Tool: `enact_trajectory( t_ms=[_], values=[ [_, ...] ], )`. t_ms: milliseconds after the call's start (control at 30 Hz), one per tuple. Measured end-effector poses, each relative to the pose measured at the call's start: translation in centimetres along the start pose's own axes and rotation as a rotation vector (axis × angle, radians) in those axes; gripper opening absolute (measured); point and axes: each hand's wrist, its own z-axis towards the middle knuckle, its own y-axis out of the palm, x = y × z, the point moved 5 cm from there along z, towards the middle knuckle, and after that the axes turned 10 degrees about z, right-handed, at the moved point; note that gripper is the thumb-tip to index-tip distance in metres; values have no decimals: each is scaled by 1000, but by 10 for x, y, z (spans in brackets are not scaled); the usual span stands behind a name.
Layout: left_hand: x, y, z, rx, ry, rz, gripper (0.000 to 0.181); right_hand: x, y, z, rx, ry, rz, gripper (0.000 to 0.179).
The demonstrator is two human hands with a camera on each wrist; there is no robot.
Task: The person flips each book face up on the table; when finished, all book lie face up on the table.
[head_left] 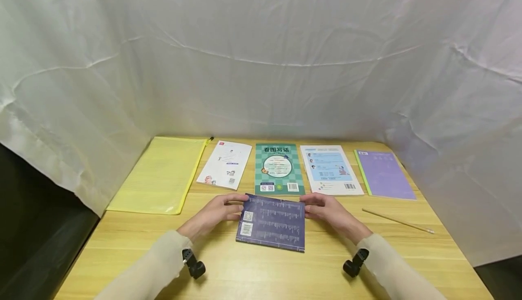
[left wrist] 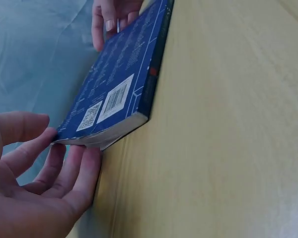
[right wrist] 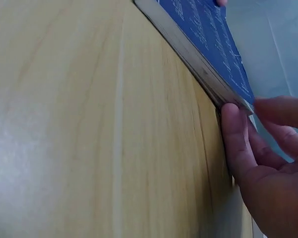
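Note:
A dark blue paperback book (head_left: 271, 223) lies slightly turned in front of me, its barcode side up. My left hand (head_left: 216, 214) touches the book's left edge. In the left wrist view, the fingertips meet the page edge, while the top digit stands apart from the cover. At the opposite edge is my right hand (head_left: 330, 214). One right fingertip presses the page edge and another sits right at the far corner, as the right wrist view shows. The fingers of both hands are only gently bent.
Along the back of the wooden table (head_left: 228, 273) lie a yellow zip pouch (head_left: 159, 173), a white booklet (head_left: 224, 164), a green book (head_left: 279, 168), a white-and-blue book (head_left: 331, 169) and a purple notebook (head_left: 385, 174). A pencil (head_left: 397, 220) lies at right. White curtains (head_left: 261, 55) stand behind.

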Motion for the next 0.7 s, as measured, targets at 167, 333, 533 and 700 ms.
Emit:
enact_trajectory(
  t_ms=[167, 333, 533, 700],
  values=[
    [-1, 1, 0, 4, 6, -14, 46, -2, 3, 3, 14, -5, -63, 41],
    [0, 1, 0, 9, 10, -41, 48, -2, 4, 3, 16, -25, -140, 38],
    [3, 0, 0, 23, 34, -46, 52, -2, 4, 4, 9, -22, -165, 39],
    [5, 0, 3, -13, 66, -124, 52, -4, 6, 3, 7, -13, -191, 44]
  ],
)
